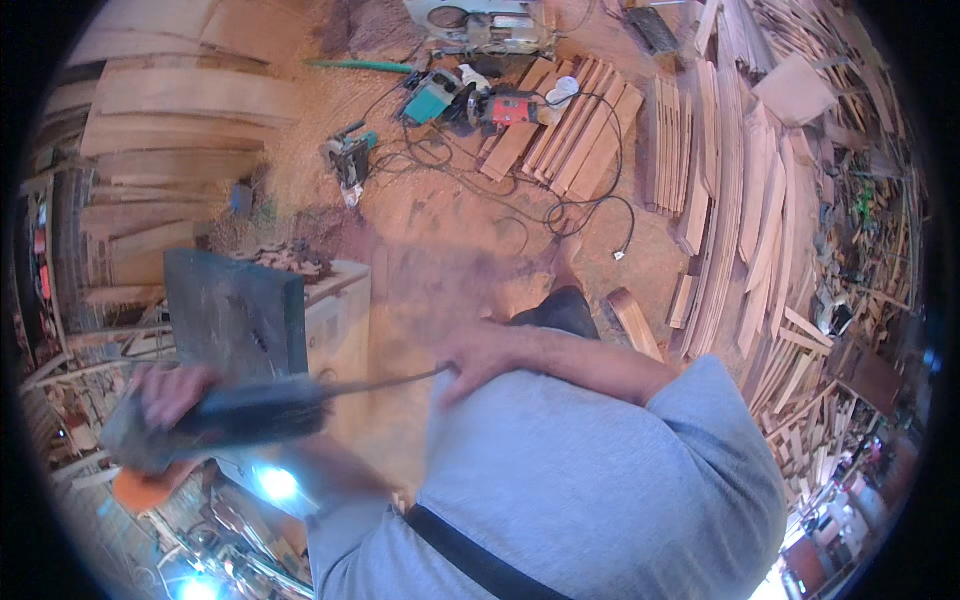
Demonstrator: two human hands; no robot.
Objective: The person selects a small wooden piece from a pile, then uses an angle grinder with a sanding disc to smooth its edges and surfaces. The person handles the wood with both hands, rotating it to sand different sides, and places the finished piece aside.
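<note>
My left hand [175, 395] is closed around the head end of a long dark angle grinder [250, 412], blurred by motion. Under the grinder's head shows an orange round disc [150, 487]. A thin power cord [390, 381] runs from the tool's rear end across to my right hand [478, 352], which lies against the grey shirt with its fingers around the cord. Just beyond the grinder stands a dark upright panel [235, 308] on a pale box-like stand [340, 320], with small brown wooden pieces [285, 258] piled behind it.
Farther off, a teal power tool [432, 97], a red power tool [512, 110] and another tool [350, 155] lie on the dusty floor among tangled cables [560, 210]. Planks [580, 130] lie beside them. Long wooden strips [725, 200] fill the right; boards [180, 110] lie left.
</note>
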